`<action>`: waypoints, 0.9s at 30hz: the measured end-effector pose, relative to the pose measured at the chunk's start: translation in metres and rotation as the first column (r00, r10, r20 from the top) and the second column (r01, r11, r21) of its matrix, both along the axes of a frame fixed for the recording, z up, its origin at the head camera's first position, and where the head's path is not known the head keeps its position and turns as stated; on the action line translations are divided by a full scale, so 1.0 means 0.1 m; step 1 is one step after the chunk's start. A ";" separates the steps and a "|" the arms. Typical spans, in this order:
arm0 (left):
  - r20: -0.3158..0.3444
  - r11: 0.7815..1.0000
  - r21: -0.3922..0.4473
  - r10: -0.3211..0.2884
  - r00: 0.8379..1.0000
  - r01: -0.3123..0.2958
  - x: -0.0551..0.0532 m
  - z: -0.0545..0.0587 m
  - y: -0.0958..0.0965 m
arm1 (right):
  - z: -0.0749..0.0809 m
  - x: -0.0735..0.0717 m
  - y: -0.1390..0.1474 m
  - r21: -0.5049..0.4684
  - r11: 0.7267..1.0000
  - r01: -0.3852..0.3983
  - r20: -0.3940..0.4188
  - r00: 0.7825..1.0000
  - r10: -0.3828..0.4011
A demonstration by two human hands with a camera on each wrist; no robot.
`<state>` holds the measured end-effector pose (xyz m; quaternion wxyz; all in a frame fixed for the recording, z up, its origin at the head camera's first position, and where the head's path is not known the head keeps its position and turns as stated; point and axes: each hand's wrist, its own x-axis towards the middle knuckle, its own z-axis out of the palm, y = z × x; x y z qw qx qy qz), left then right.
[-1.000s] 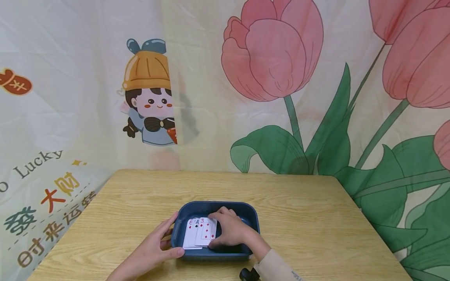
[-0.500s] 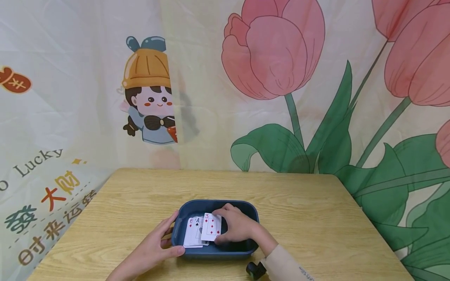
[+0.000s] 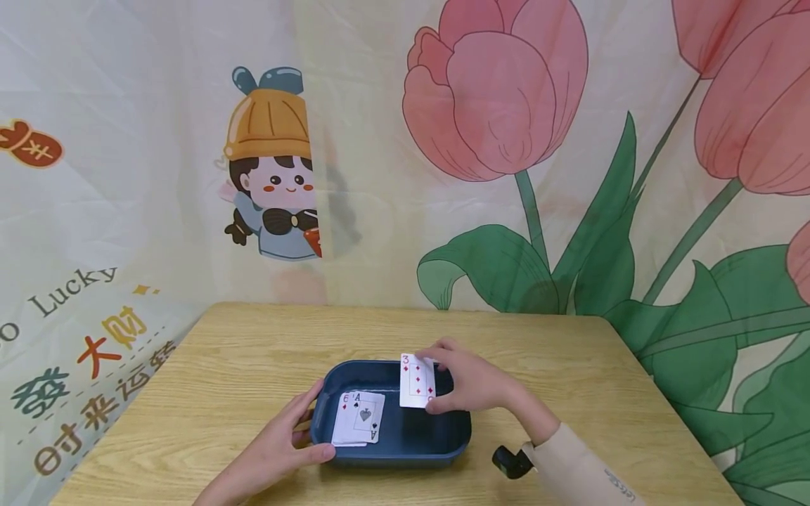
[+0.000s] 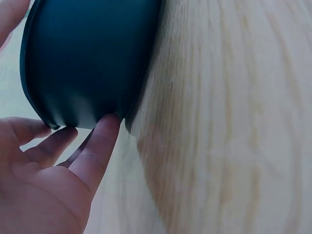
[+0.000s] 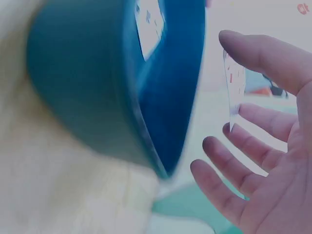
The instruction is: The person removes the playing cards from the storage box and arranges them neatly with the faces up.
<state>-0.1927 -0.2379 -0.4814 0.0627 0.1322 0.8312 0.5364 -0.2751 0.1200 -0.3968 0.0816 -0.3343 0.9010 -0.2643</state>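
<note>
My right hand (image 3: pixel 474 379) pinches a diamond playing card (image 3: pixel 414 381) by its right side, thumb at the near corner and fingertips at the far edge. In the head view the card overlaps the back right of a dark blue plastic bin (image 3: pixel 392 460); in the right wrist view it stands outside the rim, above it. My left hand (image 3: pixel 285 436) holds the bin's left end, thumb at the front corner. Its fingertips (image 4: pixel 109 122) press the outer wall in the left wrist view. Inside, at the left, lie overlapping cards, with an ace of spades (image 3: pixel 365 414) on top.
The bin stands near the front of a wood-grain table (image 3: pixel 538 365). A black wrist camera (image 3: pixel 511 462) hangs by my right sleeve (image 3: pixel 576 464). Behind the table hangs a printed cloth (image 3: pixel 367 176) with tulips and a cartoon figure.
My right hand has lifted the diamond card off the pile and carried it right and up. The ace of spades beneath is uncovered. My left hand stays on the bin.
</note>
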 end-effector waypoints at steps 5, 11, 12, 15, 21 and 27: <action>0.007 1.000 -0.017 0.015 1.000 -0.015 0.00 -0.01 0.01 | 0.14 -0.12 0.41 -0.037 0.999 0.031 -0.011 0.999 -0.031; 0.012 0.999 -0.038 0.028 1.000 -0.028 0.00 -0.03 0.03 | 0.07 -0.32 0.88 0.003 0.993 0.121 0.002 0.993 -0.121; 0.013 0.999 -0.037 0.027 1.000 -0.027 0.00 -0.03 0.03 | 0.05 -0.34 0.94 0.014 0.991 0.136 0.006 0.991 -0.136; 0.020 0.999 -0.028 0.024 1.000 -0.023 0.00 -0.04 0.03 | -0.03 -0.41 1.08 0.051 0.987 0.154 0.008 0.988 -0.154; 0.024 1.000 0.004 0.010 1.000 -0.010 0.00 -0.04 0.02 | -0.22 -0.50 1.19 0.136 0.978 0.155 0.014 0.987 -0.159; 0.003 0.999 0.032 -0.004 1.000 0.004 -0.01 -0.05 0.01 | -0.39 -0.57 1.25 0.163 0.973 0.165 0.047 0.984 -0.174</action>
